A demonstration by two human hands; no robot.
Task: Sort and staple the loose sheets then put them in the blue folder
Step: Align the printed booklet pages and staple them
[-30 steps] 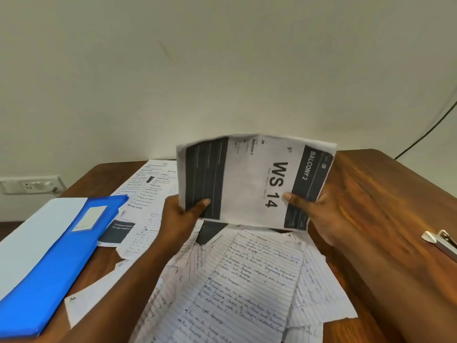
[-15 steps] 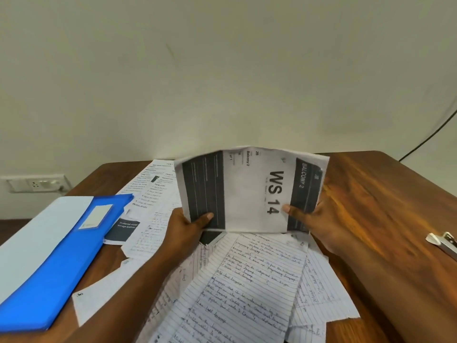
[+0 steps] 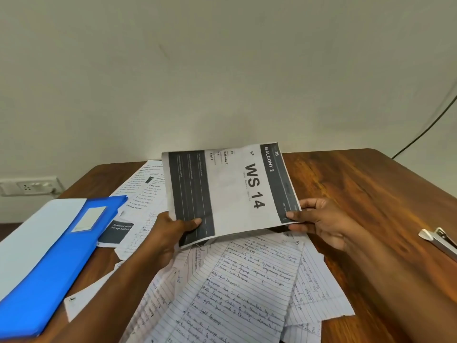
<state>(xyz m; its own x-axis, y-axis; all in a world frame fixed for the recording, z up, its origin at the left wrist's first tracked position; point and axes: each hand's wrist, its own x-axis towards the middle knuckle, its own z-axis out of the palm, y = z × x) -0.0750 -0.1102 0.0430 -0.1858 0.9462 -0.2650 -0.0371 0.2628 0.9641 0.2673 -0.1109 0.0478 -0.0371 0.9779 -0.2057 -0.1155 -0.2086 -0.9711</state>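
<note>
Paper everywhere: printed sheet (image 3: 230, 191) marked "WS 14 / BALCONY 2" held up over the pile, both hands on it. Left hand (image 3: 168, 231) pinches the near left corner, thumb on top across the dark band, fingers hidden under. Right hand (image 3: 321, 221) pinches the near right corner, thumb on top, fingers curled beneath. Sheet tilts toward the wall, far edge free, slight sag in the middle.

Handwritten lined sheets (image 3: 247, 288) lie fanned and overlapping on the tabletop (image 3: 358, 194) right below it. More printed sheets (image 3: 146, 191) sit further back left, one partly tucked under the blue folder (image 3: 57, 263). Folder lies closed at the left edge with a pale sheet (image 3: 37, 231) beside or under it, can't tell which. Stapler (image 3: 437, 241) at the far right edge, only partly in view, well apart from the pile.

Step in hand looks like sorting: printed versus handwritten. To do it well: keep both corner pinches light so the sheet doesn't crease, lay it flat on the printed group back left, edges squared to the ones already there. Don't drop it on the lined pile, that mixes the sets again. Pull the sheet under the folder free before squaring. Tap each set on the tabletop to align one corner before stapling. Nothing stapled yet, as far as I can judge.
</note>
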